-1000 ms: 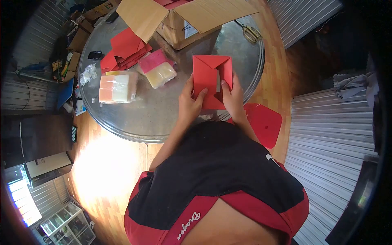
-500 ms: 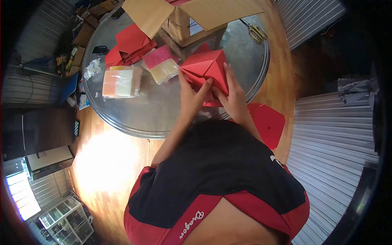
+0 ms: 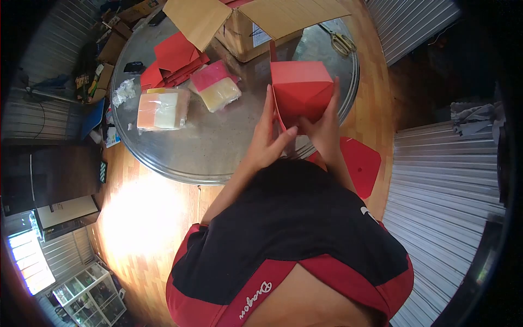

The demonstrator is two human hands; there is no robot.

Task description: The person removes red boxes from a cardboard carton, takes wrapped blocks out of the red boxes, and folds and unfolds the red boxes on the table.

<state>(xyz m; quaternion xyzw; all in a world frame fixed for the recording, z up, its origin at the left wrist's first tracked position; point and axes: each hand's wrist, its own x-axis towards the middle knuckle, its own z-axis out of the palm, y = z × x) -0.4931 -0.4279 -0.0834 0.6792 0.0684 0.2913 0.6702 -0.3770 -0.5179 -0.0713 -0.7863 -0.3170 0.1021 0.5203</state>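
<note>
Both hands hold a red folded paper box (image 3: 303, 94) over the near right part of the round metal table. My left hand (image 3: 268, 143) grips its left side, with the fingers along the wall and the thumb at the lower edge. On the right side, my right hand (image 3: 326, 128) is closed around the box, its thumb near the bottom. A thin red flap stands up at the box's far left corner. Left of the hands lie two plastic-wrapped packs: a pink and cream pack (image 3: 219, 87) and an orange and white pack (image 3: 163, 110).
Red folded card pieces (image 3: 177, 57) are stacked behind the packs. An open cardboard box (image 3: 239, 41) stands at the back, with scissors (image 3: 342, 43) to its right. Crumpled clear plastic (image 3: 124, 92) lies at the left edge. Another red card piece (image 3: 362, 168) shows beyond my right forearm.
The red box has been turned and shifted right, so a flat face and an upright flap now show. My left hand has moved right and down along its side.
</note>
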